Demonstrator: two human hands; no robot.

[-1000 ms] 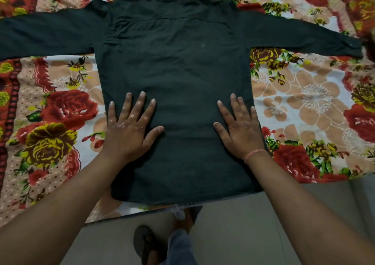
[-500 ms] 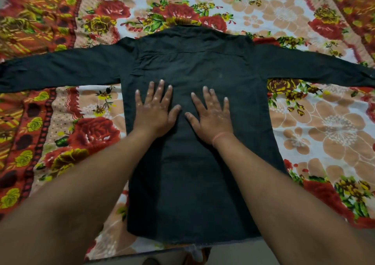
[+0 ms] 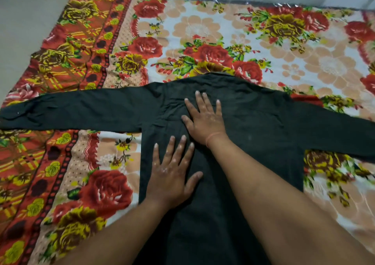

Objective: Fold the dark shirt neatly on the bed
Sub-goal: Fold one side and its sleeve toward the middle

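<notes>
Palms flat, nothing pinched — right hand (image 3: 205, 120) lies spread on the upper back of the dark shirt (image 3: 253, 126), just below the collar, fingers fanned and pointing toward the far side of the bed. Left hand (image 3: 172, 175) also open, pressed flat lower down near the shirt's left side edge, thumb out toward the centre. Neither hand grasps cloth; both only bear down on it. Thin pink band (image 3: 213, 137) on the right wrist.

Step in hand looks like smoothing before any fold. To do it well: sweep from the centre out toward the side seams and shoulders, keep pressure even, don't drag the body askew.

Shirt lies back-up on the floral bedsheet (image 3: 203, 33), near the bed's close edge — left sleeve (image 3: 77, 110) stretched straight out, right sleeve (image 3: 334, 130) out the other way, running off frame. No fold made yet.
</notes>
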